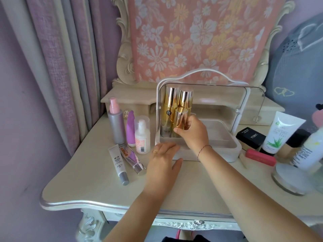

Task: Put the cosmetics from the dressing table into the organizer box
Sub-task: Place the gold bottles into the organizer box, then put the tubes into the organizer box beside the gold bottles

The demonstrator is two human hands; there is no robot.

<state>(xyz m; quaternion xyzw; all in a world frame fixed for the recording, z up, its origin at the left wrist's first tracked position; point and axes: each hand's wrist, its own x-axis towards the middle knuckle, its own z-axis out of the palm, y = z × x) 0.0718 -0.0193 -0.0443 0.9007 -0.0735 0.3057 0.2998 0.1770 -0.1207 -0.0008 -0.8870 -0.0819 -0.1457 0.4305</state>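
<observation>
A white organizer box [225,145] with a raised clear lid and arched handle stands mid-table. Two tall gold bottles [170,105] stand in its left rear corner. My right hand [193,131] is shut on a shorter gold bottle [180,120], holding it upright in front of those two, over the box's left side. My left hand [163,161] lies flat and open on the table, fingertips touching the box's front left corner. Left of the box stand a grey bottle with a pink pump [116,123], a purple bottle [131,128] and a white pump bottle [142,137].
Two tubes [118,165] lie flat at the front left. Right of the box are a black carton [250,137], a white aloe tube [277,135], a red case [260,157], a white bottle [309,151] and a round jar [290,179]. A floral cloth [192,37] covers the mirror behind.
</observation>
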